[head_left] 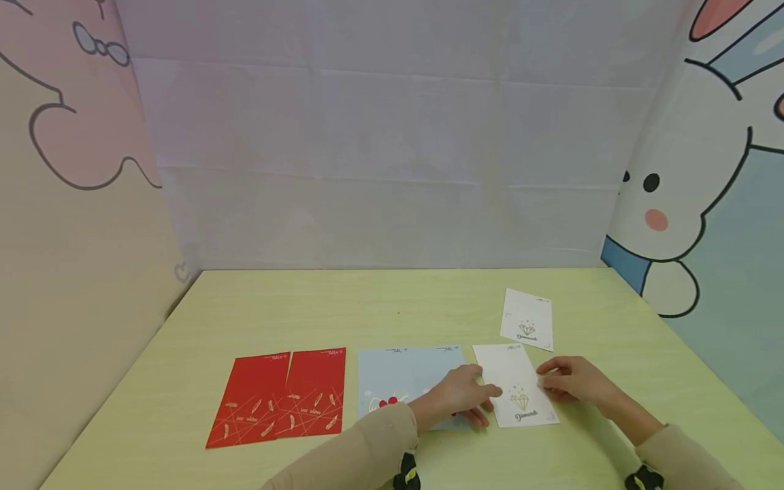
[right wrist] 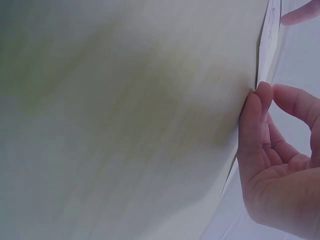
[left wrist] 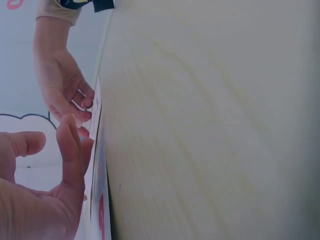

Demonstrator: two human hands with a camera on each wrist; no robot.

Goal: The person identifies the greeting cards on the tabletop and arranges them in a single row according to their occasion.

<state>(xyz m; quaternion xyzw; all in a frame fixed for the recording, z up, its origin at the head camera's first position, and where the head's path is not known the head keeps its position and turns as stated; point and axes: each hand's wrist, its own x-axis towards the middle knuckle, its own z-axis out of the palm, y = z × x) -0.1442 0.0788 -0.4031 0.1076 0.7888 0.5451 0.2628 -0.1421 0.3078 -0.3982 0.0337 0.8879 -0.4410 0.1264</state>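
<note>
A white card [head_left: 510,371] with a gold diamond print lies on the table between the two hands. My left hand [head_left: 462,393] is over the right part of the light blue cards [head_left: 384,371], its fingers loosely extended at the white card's left edge. It hides part of the blue cards' red print. From the other side, my right hand [head_left: 576,380] touches the white card's right edge with its fingertips. In the right wrist view, thumb and fingertips of the right hand [right wrist: 280,172] come close together beside the card [right wrist: 270,42], the fingers only slightly bent.
Two red cards [head_left: 314,378] with gold feather prints lie at the left, slightly overlapping. Behind the nearer white card is a second white diamond card [head_left: 527,314], tilted. A pale wood-grain table [head_left: 343,306] carries everything, with printed cloth walls [head_left: 398,136] around it.
</note>
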